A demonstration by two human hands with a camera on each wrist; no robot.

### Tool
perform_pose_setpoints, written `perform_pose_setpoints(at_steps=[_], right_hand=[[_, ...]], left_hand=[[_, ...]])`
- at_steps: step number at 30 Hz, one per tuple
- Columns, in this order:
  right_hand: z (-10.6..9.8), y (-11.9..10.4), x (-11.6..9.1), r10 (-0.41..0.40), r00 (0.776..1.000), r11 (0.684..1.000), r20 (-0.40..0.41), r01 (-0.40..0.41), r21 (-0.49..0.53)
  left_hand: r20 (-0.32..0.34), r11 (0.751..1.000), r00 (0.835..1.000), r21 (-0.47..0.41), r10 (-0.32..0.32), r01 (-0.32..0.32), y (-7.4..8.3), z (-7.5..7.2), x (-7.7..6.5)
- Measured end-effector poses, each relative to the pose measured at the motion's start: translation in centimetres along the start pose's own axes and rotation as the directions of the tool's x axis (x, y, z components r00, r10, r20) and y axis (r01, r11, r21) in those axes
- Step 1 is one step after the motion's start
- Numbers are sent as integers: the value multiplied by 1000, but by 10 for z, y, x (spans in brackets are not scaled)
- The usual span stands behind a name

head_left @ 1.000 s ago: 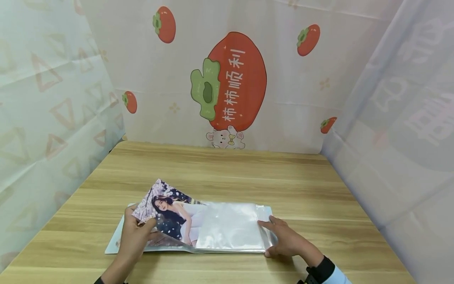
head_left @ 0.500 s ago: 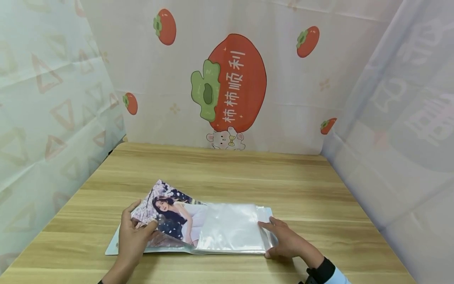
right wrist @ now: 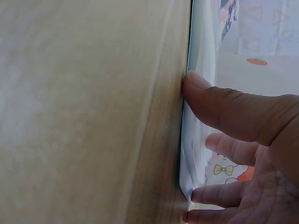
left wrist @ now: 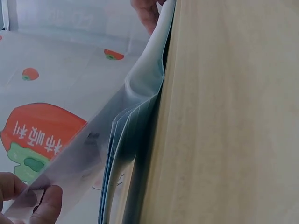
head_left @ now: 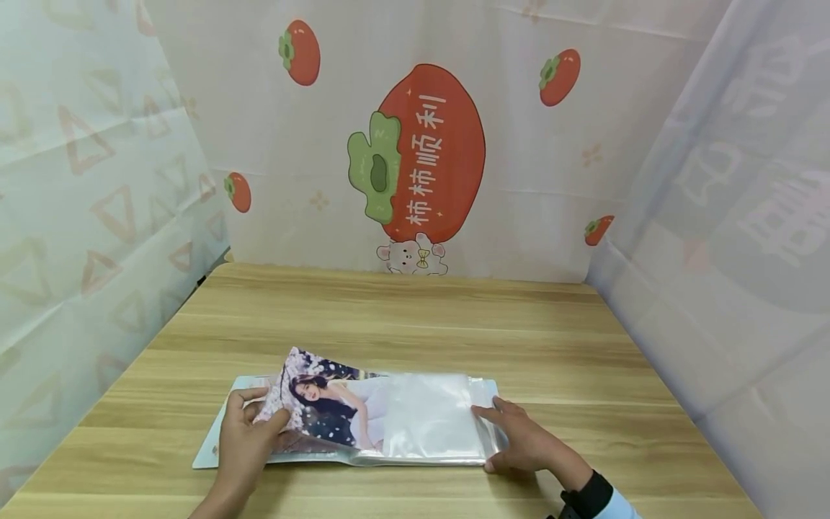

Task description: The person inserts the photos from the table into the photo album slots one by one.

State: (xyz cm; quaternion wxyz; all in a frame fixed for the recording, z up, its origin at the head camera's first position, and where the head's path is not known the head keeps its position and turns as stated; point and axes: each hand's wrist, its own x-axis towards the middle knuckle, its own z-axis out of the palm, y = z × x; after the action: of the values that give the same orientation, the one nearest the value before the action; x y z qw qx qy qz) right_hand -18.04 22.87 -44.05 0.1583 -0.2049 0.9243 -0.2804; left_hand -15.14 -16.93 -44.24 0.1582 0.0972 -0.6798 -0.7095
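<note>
In the head view, a photo album (head_left: pixel 488 393) lies spread open on the table, its clear plastic pockets (head_left: pixel 428 414) on the right half. A printed photo (head_left: pixel 337 407) of a long-haired person in white among blossoms lies tilted over the left half. Its right end is inside the clear pocket, while its upper left corner sticks up. My left hand (head_left: pixel 249 432) pinches the photo's left end between thumb and fingers; the left wrist view shows this grip from below. At the album's right edge, my right hand (head_left: pixel 527 437) rests with spread fingers, thumb (right wrist: pixel 198 80) on the near edge.
Around the album is the wood-grain table (head_left: pixel 415 324). A pale cloth backdrop (head_left: pixel 519 166) printed with persimmons rises behind it, with cloth sides at left and right. The album's loose pages (left wrist: pixel 126 126) bow up near the fold in the left wrist view.
The photo has slid rightward and its raised corner has dropped lower, with more of the picture at the pocket. My left hand moved right along with it; the right hand stayed in place.
</note>
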Motion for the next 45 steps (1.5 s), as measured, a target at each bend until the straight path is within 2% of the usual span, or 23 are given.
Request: perform_pose_setpoints(at_steps=[5,12,16,21,28,35,40,43,45], right_hand=[[0,0,0,11,1000,1000,4,-11,-8],[0,-1,0,29,1000,1000,0,-29,-7],[1,-1,1,31,1000,999,-6,-31,-9],[1,-2,0,22,1000,1000,-13,-22,-14],[-1,-3,-1,23,1000,1000,-4,-23,-16],[-1,-3,-3,18,1000,1000,-8,-18,-12],[1,-2,-1,24,1000,1000,-8,-24,-16],[1,-2,0,30,1000,999,-7,-30,-18],[1,-3,0,33,999,999,-8,-33,-20]], left_hand=[[-9,990,1000,143,-5,7,0,-3,1],[27,977,999,208,-47,41,4,-6,4],[50,975,996,215,-74,61,6,-3,6],[101,980,988,174,-120,101,6,3,5],[161,979,978,179,-131,102,5,5,4],[253,971,960,232,-122,62,5,12,4],[295,959,948,280,-118,32,5,19,4],[332,934,936,358,-113,-15,7,21,4],[363,902,926,427,-105,-66,8,23,4]])
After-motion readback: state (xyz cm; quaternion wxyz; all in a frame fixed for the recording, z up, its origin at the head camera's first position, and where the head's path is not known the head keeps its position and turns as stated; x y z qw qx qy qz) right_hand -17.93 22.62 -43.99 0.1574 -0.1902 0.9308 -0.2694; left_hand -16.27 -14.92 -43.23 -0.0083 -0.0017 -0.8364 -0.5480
